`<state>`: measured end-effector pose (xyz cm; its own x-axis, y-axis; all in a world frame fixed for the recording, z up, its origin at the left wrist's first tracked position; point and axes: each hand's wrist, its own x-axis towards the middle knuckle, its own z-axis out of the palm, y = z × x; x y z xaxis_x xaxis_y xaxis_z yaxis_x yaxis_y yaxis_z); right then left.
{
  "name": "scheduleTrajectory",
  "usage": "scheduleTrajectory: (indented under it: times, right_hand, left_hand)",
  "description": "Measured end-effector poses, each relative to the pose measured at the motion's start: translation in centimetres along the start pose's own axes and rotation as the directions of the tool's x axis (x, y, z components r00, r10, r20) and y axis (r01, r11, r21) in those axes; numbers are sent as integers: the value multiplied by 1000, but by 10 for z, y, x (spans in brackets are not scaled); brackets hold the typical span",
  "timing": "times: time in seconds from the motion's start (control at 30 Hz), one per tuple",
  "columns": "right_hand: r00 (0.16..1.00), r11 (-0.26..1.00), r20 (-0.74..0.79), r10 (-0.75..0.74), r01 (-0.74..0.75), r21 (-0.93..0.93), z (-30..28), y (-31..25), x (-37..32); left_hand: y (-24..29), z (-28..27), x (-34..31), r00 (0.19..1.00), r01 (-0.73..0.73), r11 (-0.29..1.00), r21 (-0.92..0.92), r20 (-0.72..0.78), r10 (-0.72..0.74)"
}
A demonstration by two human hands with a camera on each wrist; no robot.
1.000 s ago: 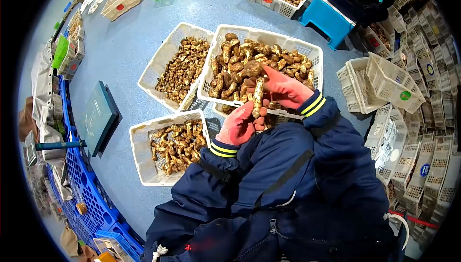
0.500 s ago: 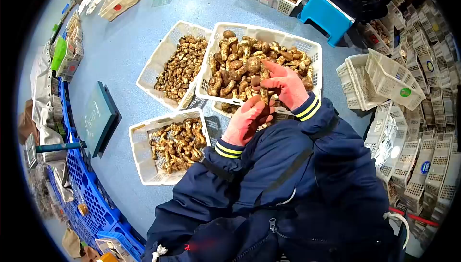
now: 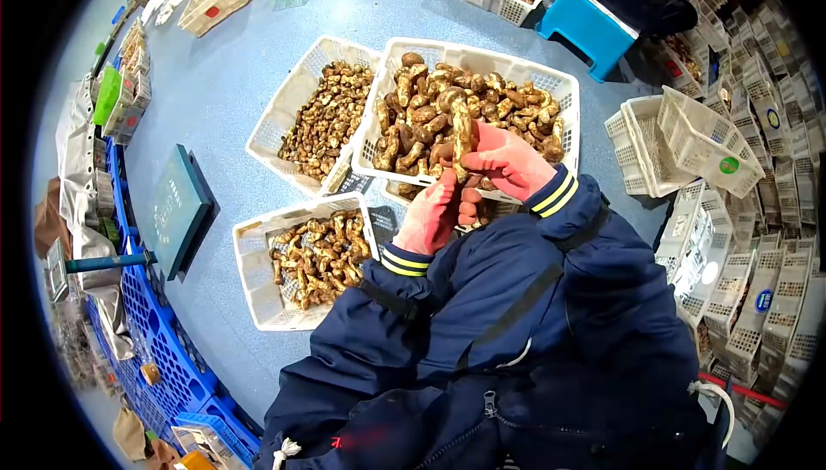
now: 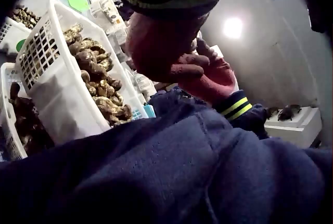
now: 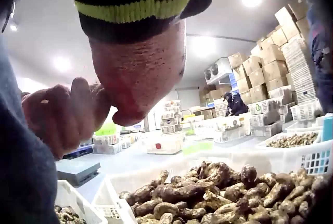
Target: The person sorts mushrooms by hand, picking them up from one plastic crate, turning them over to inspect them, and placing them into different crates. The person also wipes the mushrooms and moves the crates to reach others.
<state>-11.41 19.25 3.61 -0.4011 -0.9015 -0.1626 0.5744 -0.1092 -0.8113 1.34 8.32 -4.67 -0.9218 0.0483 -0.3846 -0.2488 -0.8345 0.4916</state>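
Just beyond your grip sits the white basket (image 3: 516, 68) heaped with loose mushrooms (image 3: 413, 121); your right hand (image 3: 509, 163) pinches the long mushroom (image 3: 462, 130) mid-stem, upright over the basket's near rim, while your left hand (image 3: 433, 214) curls round its foot directly below.

Both arms bent close before the chest — left grip (image 3: 434, 216) curled just below right grip (image 3: 508, 160), fingers pinched
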Motion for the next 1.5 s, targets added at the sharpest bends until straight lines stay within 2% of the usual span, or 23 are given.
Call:
scheduleTrajectory:
  times: [0.07, 0.27, 0.33, 0.4, 0.43, 0.5, 0.53, 0.6, 0.67, 0.8, 0.87, 0.9, 0.93, 1.0, 1.07, 1.2, 1.23, 1.27, 1.33, 1.37, 1.43, 1.47, 1.5]
  right_hand:
    - [1000, 1000, -2, -21, 21, -11, -4, 2, 0]
    - [998, 1000, -67, 6, -7, -17, -10, 4, 1]
    - [988, 990, -132, -74, 57, -130, -17, 11, 3]
    - [961, 840, -242, -134, -19, -542, -10, 7, -1]
    - [961, 842, -241, -133, -19, -540, -10, 11, 0]
    - [925, 474, -145, -351, 41, -880, -9, 20, 4]
    - [920, 499, -142, -366, 65, -864, -6, 23, 5]
    - [948, 236, 3, -317, 82, -968, 12, 7, -4]
    - [958, 200, 51, -284, 111, -974, 18, 11, -6]
    - [883, -75, 341, -322, 336, -939, 9, 22, -5]
    - [974, 226, 141, -176, 180, -957, 19, 1, -5]
    - [906, 198, 154, -395, 248, -948, 10, 6, -7]
    - [886, 297, 79, -458, 236, -925, 8, 1, -7]
    - [926, 490, -134, -352, 60, -870, 5, -16, -10]
    - [929, 476, -182, -322, -8, -879, -7, -25, -9]
    - [881, 318, -102, -462, 57, -946, -66, -50, -16]
    - [878, 579, -341, -336, -93, -810, -50, -69, -34]
    - [856, 546, -302, -419, -28, -837, -89, -73, -41]
    - [805, 721, -395, -443, 59, -690, -142, -98, -75]
    - [732, 702, -482, -481, -7, -712, -188, -109, -97]
    - [476, 647, -645, -597, -189, -739, -224, -141, -155]
    - [325, 424, -585, -743, -447, -787, -261, -152, -189]
    - [215, 433, -614, -759, -537, -724, -281, -166, -220]
  left_hand:
    - [6, 7, -1, 995, 78, 997, -23, 57, -76]
    - [3, 7, -3, 996, -54, 997, 57, -74, 58]
    - [2, -4, 0, 990, -110, 990, 84, -76, 116]
    - [9, 2, 0, 968, -235, 940, 246, -31, 250]
    - [12, 7, 0, 968, -235, 940, 247, -33, 250]
    - [16, 20, 1, 940, -262, 885, 385, -107, 325]
    - [14, 19, 0, 928, -335, 886, 320, -49, 369]
    - [11, 20, 8, 899, -375, 893, 248, -138, 415]
    - [15, 25, 6, 878, -395, 909, 130, -239, 416]
    - [14, 14, 8, 867, -425, 905, 16, -282, 412]
    - [21, 12, 1, 884, -381, 924, -3, -295, 363]
    - [22, 13, -4, 904, -401, 916, 10, -156, 397]
    - [21, 11, -1, 907, -411, 910, -60, -126, 402]
    - [23, 4, -2, 911, -407, 913, -37, -90, 403]
    - [26, 0, -10, 930, -363, 930, -57, -86, 358]
    - [29, -8, -12, 906, -422, 894, 150, 30, 422]
    - [35, -11, -22, 930, -368, 928, 62, 6, 368]
    - [37, -17, -21, 938, -346, 932, 105, 73, 340]
    - [36, -38, -24, 940, -328, 941, 86, -72, 335]
    - [38, -42, -25, 941, -321, 939, 124, -73, 331]
    - [40, -52, -23, 947, -303, 945, 126, -67, 313]
    - [39, -57, -23, 954, -288, 953, 94, -53, 294]
    - [39, -58, -21, 960, -264, 961, 79, -73, 270]
